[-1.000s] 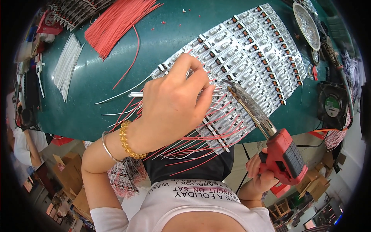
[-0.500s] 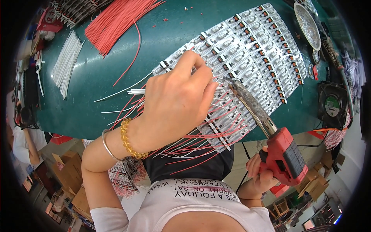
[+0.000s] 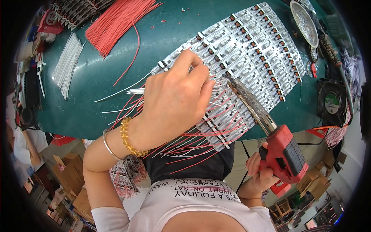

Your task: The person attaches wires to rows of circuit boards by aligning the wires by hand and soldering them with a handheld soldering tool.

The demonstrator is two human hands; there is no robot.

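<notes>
My left hand is closed over the near left part of a sheet of small clear-and-white circuit modules. A small bundle of white wires sticks out from beneath its palm; the fingertips are partly hidden. My right hand grips a red and black soldering gun by its handle. Its long, darkened tip reaches the modules just right of my left fingers. Red and white wires trail from the nearer modules over the table's front edge.
On the green table lie a large bundle of red wires and loose white wires. At the right are an oval metal dish and a black fan. Cardboard boxes stand below at left.
The module sheet and my left hand have shifted slightly to the left. The soldering gun has barely moved, its tip staying near the left fingers.
</notes>
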